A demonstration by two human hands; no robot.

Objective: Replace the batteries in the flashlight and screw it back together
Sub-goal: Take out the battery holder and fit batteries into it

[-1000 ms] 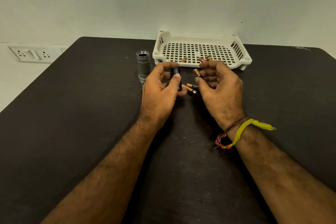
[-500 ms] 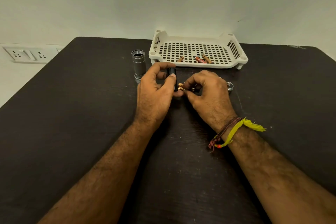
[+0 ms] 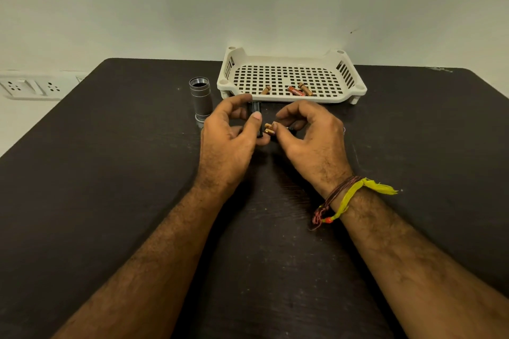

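Head view, one frame. Left hand (image 3: 228,143), centre of frame: fingers curled round a black battery holder (image 3: 256,114), held upright between thumb and forefinger above the dark worktop (image 3: 110,173). Right hand (image 3: 311,140), just right of it: fingers pinch copper-topped batteries (image 3: 269,129), whose ends nearly touch the holder; exact count cannot be told. Flashlight body (image 3: 200,98), silver tube, stands upright with its threaded end open, upper centre-left, just left of the tray. White perforated tray (image 3: 349,82), upper centre at the worktop's far edge, holds three loose batteries (image 3: 296,91). Thread wristbands (image 3: 341,198), yellow and brown, on the right wrist. Wall socket panel (image 3: 30,87), far left edge.
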